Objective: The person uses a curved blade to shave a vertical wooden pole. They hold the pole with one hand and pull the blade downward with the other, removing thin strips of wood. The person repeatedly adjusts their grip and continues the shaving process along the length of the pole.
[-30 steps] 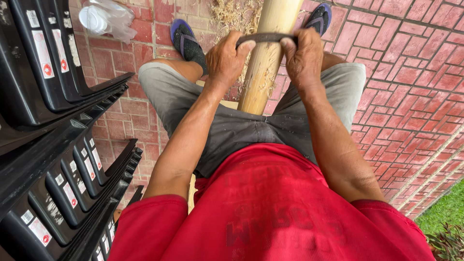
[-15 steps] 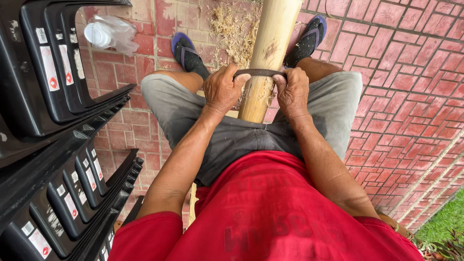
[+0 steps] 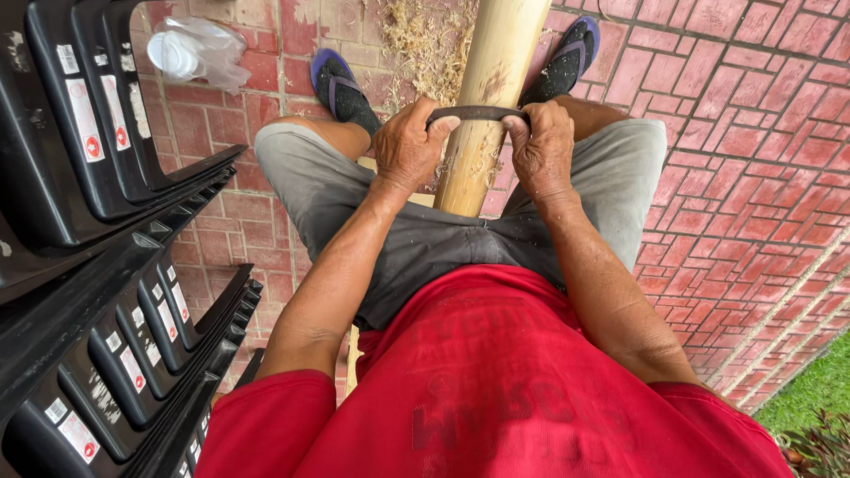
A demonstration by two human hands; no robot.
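Wooden pole runs between the knees, both fists clenched on a dark curved blade lying across it: left hand, right hand. Shavings litter the bricks. Stacked black chairs with white-and-red stickers crowd the left; plastic bag beyond.

Outdoor work area on a paved yard or patio. Evidence: red brick paving underfoot, pale wood shavings scattered on it, stacked black plastic chairs at one side, green grass strip bordering the paving.
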